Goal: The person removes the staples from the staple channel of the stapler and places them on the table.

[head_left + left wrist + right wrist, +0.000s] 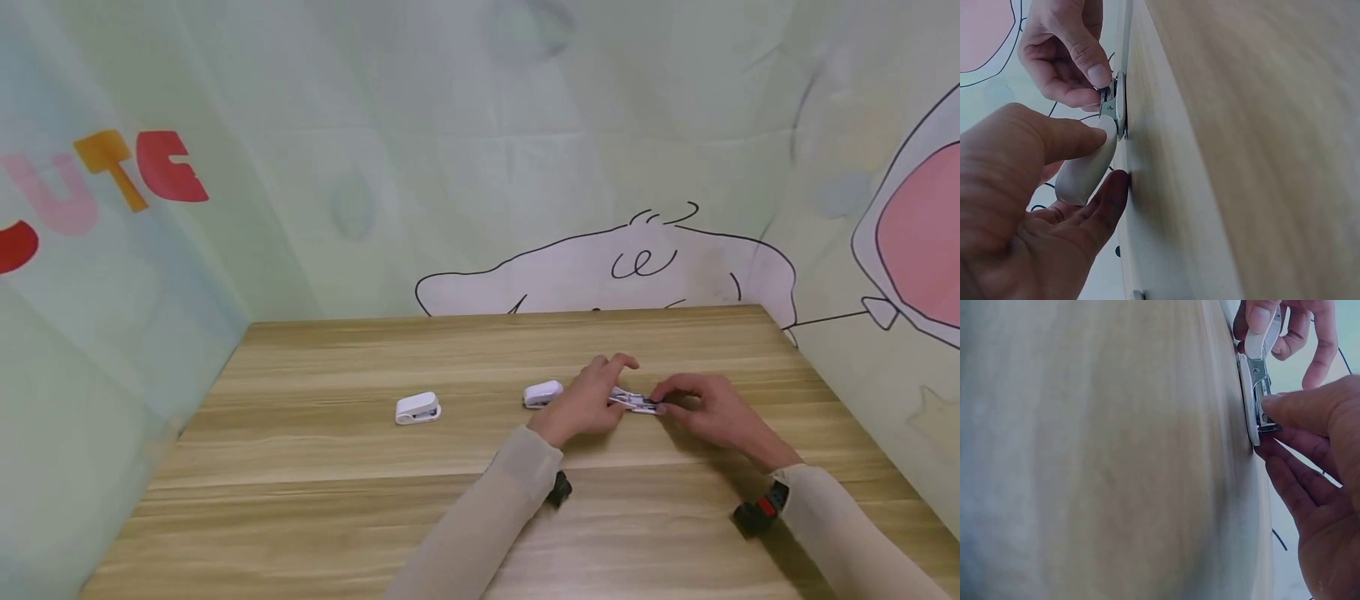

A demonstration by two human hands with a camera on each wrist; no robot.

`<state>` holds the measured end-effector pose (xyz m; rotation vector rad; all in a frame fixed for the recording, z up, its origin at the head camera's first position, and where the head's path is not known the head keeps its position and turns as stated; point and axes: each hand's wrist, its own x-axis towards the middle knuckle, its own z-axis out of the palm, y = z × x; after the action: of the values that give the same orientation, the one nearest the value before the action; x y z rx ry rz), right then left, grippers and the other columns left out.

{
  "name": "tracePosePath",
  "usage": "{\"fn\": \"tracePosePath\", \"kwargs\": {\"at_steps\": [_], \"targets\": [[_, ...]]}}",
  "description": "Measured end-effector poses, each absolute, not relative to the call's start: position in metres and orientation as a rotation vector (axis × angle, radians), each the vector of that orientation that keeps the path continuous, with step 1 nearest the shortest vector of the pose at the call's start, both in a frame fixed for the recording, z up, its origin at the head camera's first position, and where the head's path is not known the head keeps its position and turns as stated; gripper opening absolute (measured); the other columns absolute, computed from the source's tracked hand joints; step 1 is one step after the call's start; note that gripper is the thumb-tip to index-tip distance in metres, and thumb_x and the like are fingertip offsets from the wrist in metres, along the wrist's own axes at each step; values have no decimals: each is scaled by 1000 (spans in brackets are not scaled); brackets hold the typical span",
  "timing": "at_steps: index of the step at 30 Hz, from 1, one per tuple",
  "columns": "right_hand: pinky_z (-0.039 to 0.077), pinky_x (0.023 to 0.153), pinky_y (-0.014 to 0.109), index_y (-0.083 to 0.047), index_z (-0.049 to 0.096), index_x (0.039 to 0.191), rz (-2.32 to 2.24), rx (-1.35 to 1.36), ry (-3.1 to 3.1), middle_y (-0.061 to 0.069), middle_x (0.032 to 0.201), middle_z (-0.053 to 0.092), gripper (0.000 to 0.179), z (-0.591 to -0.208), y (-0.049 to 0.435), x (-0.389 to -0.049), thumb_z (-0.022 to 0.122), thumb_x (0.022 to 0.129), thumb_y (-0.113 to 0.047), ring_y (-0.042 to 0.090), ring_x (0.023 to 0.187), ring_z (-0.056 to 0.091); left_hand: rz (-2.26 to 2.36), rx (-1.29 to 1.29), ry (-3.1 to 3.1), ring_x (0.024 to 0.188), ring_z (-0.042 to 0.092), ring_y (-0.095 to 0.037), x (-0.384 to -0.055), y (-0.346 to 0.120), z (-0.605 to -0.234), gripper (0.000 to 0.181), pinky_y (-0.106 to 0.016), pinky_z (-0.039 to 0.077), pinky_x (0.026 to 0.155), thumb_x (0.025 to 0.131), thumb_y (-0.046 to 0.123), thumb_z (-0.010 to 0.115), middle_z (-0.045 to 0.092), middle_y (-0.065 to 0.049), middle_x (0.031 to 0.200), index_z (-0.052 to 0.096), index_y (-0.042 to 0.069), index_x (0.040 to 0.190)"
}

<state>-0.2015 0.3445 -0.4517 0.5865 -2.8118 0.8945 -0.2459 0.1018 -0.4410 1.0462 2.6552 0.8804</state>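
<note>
We hold the opened stapler (637, 402) stretched left to right: left hand (585, 404) gripping its white cover (1079, 178), right hand (716, 410) pinching its metal channel (1259, 370).

Head view: left hand (587, 402) covers part of the opened stapler (636, 402) (inner metalwork too small to read). Both sleeves (483, 517) run off bottom edge. Right wrist view: tabletop (1116, 456) blurred.

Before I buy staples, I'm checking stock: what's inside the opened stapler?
A metal channel shows inside the opened stapler. The hands partly cover it, so I can't tell whether any staples lie in there.
</note>
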Motion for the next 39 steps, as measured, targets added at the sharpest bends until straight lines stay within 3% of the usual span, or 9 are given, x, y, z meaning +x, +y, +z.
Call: {"fn": "tracePosePath", "kwargs": {"at_steps": [7,12,15,19,22,27,34,39], "targets": [[54,93,21,-18,84,109,835,490,-2795,-1,109,84,21,-450,344,-199,79,95,-3,5,105,72,881,1047,2671,97,52,-11,-246,103,-441,62,-22,47,87,100,13,69,55,-1,113,44,24,156],[46,91,10,-14,83,112,904,409,-2707,4,110,84,18,-450,342,-197,80,96,-8,-10,105,66,875,1034,2681,97,53,-11,-245,102,-440,64,-23,48,87,101,14,70,55,0,114,42,26,157],[48,89,9,-14,80,112,925,385,-2643,5,109,83,18,-448,340,-194,82,95,-9,-15,101,61,875,1019,2680,98,53,-11,-245,102,-440,65,-23,49,88,100,15,70,56,0,114,41,27,157],[52,87,7,-11,72,116,941,422,-2568,7,108,81,30,-445,336,-192,84,91,-1,-8,95,65,887,1007,2677,98,53,-11,-246,101,-440,66,-24,50,88,100,14,71,56,0,115,40,26,158],[55,84,9,-7,66,118,963,481,-2557,6,103,79,41,-443,333,-191,86,85,5,0,91,69,883,1015,2684,99,54,-11,-247,101,-440,67,-24,50,88,100,14,72,57,-1,116,41,25,158],[57,77,21,-7,59,124,906,608,-2689,-1,96,81,55,-441,329,-188,89,80,6,1,85,70,869,1022,2690,100,56,-11,-246,100,-439,69,-24,51,90,98,13,74,58,-2,118,41,26,158],[55,79,27,-14,57,130,827,656,-2869,-8,97,79,57,-441,326,-187,88,84,0,4,88,70,858,1025,2678,111,60,-13,-244,98,-436,71,-26,54,98,98,13,73,61,-5,130,39,28,159],[55,81,28,-14,56,132,824,660,-2875,-9,97,79,59,-442,327,-187,88,84,-1,5,89,70,829,1063,2692,112,58,-14,-245,96,-435,73,-25,52,98,97,13,74,60,-5,128,39,27,159]]}}
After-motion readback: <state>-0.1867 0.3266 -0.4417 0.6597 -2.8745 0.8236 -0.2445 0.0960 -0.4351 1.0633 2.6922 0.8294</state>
